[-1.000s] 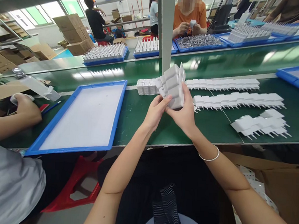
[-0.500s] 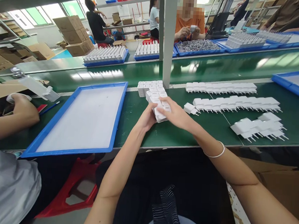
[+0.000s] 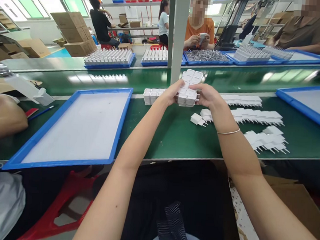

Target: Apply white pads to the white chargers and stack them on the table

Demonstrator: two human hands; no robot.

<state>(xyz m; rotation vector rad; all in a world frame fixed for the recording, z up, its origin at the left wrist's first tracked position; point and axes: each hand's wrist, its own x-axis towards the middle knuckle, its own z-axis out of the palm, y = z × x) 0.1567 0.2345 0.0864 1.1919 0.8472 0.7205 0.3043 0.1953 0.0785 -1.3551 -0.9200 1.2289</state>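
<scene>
A block of white plug adapters (image 3: 189,86) is squeezed between my two hands, lifted above the green bench near the metal post. My left hand (image 3: 175,93) is closed on its left side, and my right hand (image 3: 207,95) grips the right side with the thumb on top. Just left of my left hand stands a stack of similar white pieces (image 3: 152,96). One single white plug adapter (image 3: 197,119) lies below my right hand, pins to the right. Rows of plug adapters (image 3: 259,116) lie to the right, partly hidden by my right forearm.
A blue-rimmed tray (image 3: 123,123) lies at the left, beside a neighbour's arm (image 3: 6,118). A metal post (image 3: 179,37) rises from the bench. Another blue-rimmed tray (image 3: 303,104) lies far right. Across the bench, a person in orange (image 3: 200,27) handles a white piece behind filled trays.
Both my hands have carried the block of plug adapters up, forward and to the right, away from the bench surface. The stack at the back left stays on the bench.
</scene>
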